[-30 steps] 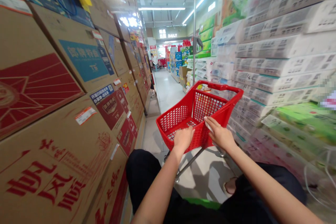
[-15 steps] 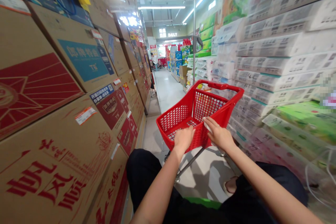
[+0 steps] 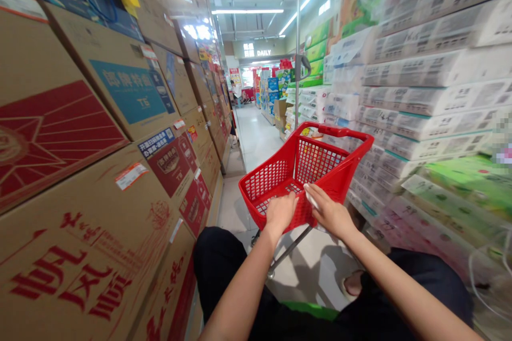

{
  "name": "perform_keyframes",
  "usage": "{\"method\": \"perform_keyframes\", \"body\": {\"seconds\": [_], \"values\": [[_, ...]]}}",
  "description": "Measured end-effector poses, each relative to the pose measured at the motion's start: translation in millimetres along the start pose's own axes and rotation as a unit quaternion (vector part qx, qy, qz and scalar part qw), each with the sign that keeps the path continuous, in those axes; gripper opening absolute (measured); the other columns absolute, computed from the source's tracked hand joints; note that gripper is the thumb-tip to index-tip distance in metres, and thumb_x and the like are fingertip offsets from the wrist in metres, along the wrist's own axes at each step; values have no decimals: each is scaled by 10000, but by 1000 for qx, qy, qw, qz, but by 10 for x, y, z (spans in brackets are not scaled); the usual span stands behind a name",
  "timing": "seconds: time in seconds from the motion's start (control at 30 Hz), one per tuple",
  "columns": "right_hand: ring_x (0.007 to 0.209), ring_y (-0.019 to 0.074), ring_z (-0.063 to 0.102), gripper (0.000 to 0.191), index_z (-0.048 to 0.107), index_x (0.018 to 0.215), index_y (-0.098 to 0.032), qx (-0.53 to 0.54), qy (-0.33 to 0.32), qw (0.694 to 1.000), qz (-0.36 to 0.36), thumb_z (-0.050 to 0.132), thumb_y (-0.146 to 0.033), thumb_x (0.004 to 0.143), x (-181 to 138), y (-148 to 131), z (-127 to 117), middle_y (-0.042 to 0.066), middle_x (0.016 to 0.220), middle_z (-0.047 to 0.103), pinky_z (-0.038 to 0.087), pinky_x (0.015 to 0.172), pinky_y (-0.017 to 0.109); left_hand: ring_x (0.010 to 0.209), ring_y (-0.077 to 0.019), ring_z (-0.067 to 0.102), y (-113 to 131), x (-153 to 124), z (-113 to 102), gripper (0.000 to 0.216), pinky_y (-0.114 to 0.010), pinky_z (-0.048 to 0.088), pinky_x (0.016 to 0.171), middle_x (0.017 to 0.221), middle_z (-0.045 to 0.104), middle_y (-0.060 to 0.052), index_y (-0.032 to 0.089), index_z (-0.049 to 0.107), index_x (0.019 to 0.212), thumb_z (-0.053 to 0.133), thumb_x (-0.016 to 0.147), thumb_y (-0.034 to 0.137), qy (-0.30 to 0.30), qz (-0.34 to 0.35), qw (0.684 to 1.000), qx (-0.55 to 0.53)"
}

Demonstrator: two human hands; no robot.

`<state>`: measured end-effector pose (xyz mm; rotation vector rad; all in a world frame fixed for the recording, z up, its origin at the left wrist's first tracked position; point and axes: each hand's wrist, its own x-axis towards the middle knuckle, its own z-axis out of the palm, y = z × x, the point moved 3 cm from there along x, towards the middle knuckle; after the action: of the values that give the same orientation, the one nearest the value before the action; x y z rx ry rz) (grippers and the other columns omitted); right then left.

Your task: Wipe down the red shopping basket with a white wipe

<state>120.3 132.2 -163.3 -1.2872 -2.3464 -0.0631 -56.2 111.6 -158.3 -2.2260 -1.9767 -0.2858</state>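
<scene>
A red plastic shopping cart with perforated basket walls stands in front of my knees, its handle bar at the far top right. My left hand is closed over the near rim of the basket. Just to its right, my right hand presses a white cloth against the outer side of the cart near the rim. Most of the cloth lies hidden under my palm and fingers; whether it is cloth or tissue is hard to tell.
Stacked cardboard boxes line my left side. Packs of tissue paper are piled high on the right. A metal pole rises behind the cart. Farther along the aisle a person sits near displays.
My right hand has slid slightly left and down along the cart's side with the white cloth. My left hand keeps its place on the rim.
</scene>
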Motion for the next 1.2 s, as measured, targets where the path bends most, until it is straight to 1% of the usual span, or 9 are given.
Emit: {"method": "perform_keyframes", "body": {"seconds": [0.1, 0.3, 0.43, 0.57, 0.73, 0.83, 0.93, 1.07, 1.2], "values": [[1077, 204, 663, 801, 160, 1538, -464, -1, -18, 1000, -19, 492, -208, 856, -13, -52, 12, -66, 1593, 295, 616, 749, 338, 829, -219, 707, -7, -1, 3, 396, -320, 518, 737, 917, 718, -77, 202, 566, 1128, 257, 1038, 432, 1, 1, 1000, -1], [1050, 203, 668, 792, 185, 1536, -456, -2, 13, 999, 32, 491, -204, 850, 59, 164, -96, -55, 1587, 312, 616, 741, 340, 831, -208, 704, -1, -4, -5, 395, -317, 516, 754, 908, 715, -72, 205, 569, 1125, 264, 1037, 441, -7, -9, 1000, -4], [1040, 183, 670, 804, 154, 1548, -434, 20, 0, 1000, 4, 473, -193, 851, -12, -15, -19, -57, 1602, 276, 612, 730, 302, 836, -214, 707, 8, -5, -31, 389, -321, 520, 742, 918, 713, -77, 205, 562, 1131, 255, 1039, 424, -9, -5, 1000, -6], [1095, 187, 646, 788, 182, 1539, -447, 19, -20, 999, -24, 467, -194, 849, -42, -113, 5, -71, 1585, 314, 606, 725, 295, 871, -218, 706, 11, -24, -50, 383, -318, 521, 745, 941, 707, -95, 198, 554, 1151, 258, 1040, 415, -13, -6, 1000, -12], [1236, 212, 553, 658, 211, 1542, -358, 51, 43, 998, 14, 429, -294, 924, 58, 108, -147, 14, 1524, 411, 585, 813, 323, 872, -223, 703, 13, -35, -26, 378, -333, 531, 753, 945, 704, -84, 198, 556, 1127, 252, 1041, 407, -3, -6, 1000, -22], [1145, 236, 605, 539, 317, 1491, -315, 55, 73, 993, 70, 380, -423, 967, 131, 249, -196, 74, 1441, 462, 583, 772, 347, 863, -221, 704, 14, -27, -10, 382, -331, 532, 747, 922, 703, -76, 196, 556, 1114, 247, 1041, 409, 5, -4, 1000, -23], [992, 238, 663, 475, 435, 1404, -301, 28, 64, 991, 112, 359, -484, 971, 187, 347, -170, 93, 1359, 493, 568, 729, 359, 859, -218, 704, 20, -23, -16, 375, -323, 531, 737, 931, 703, -75, 195, 554, 1108, 251, 1042, 405, 7, -6, 1000, -21], [940, 232, 661, 419, 486, 1331, -308, 8, 52, 992, 114, 369, -486, 970, 240, 414, -135, 72, 1254, 568, 541, 694, 346, 888, -206, 701, 28, -29, -38, 385, -310, 523, 761, 956, 701, -93, 191, 556, 1120, 256, 1041, 420, -10, -14, 1000, -19], [970, 227, 637, 380, 532, 1248, -295, 5, 88, 991, 97, 407, -504, 955, 316, 438, -211, 59, 1175, 623, 517, 700, 326, 876, -215, 701, 29, -31, -43, 388, -325, 528, 758, 939, 705, -84, 201, 554, 1127, 245, 1041, 419, -12, -11, 1000, -18]]}}
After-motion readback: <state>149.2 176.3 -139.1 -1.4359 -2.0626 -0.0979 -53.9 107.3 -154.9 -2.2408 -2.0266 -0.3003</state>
